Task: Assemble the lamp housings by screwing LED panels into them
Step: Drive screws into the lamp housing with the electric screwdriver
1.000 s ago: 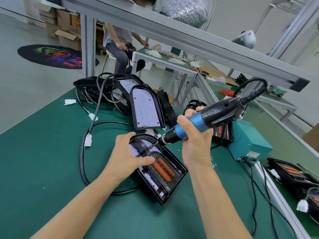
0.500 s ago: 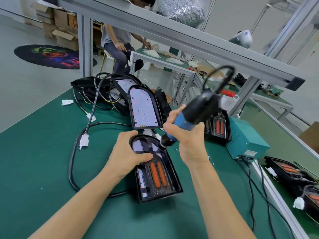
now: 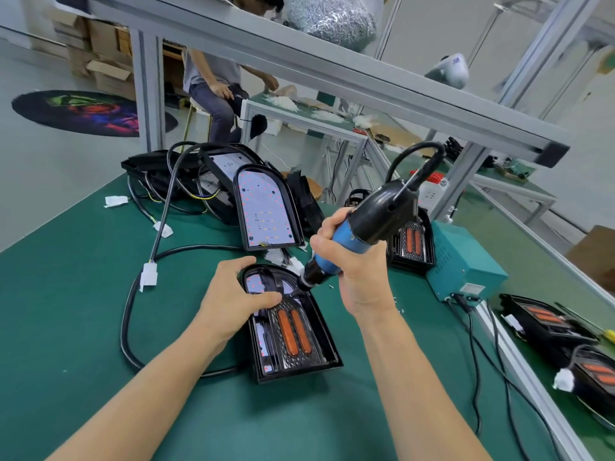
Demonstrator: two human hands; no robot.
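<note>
A black arched lamp housing (image 3: 293, 341) with two orange strips lies on the green mat in front of me. My left hand (image 3: 233, 297) grips its upper left rim, thumb across the LED panel inside. My right hand (image 3: 352, 271) holds a blue and black electric screwdriver (image 3: 359, 231), tilted, with its tip down in the housing's upper right part. The bit and screw are hidden by the tool's nose. A second housing with a white LED panel (image 3: 266, 211) lies just behind.
A black cable (image 3: 133, 314) with a white connector loops left of the housing. A teal power box (image 3: 462, 261) stands right, beside another housing (image 3: 412, 241). More housings (image 3: 549, 324) lie at the far right. A pile of housings and wires (image 3: 186, 178) sits behind. A person sits beyond the bench.
The housing has turned so its straight end faces me. The screwdriver has swung from lying almost level to steep, and its tip has moved to the housing's upper right.
</note>
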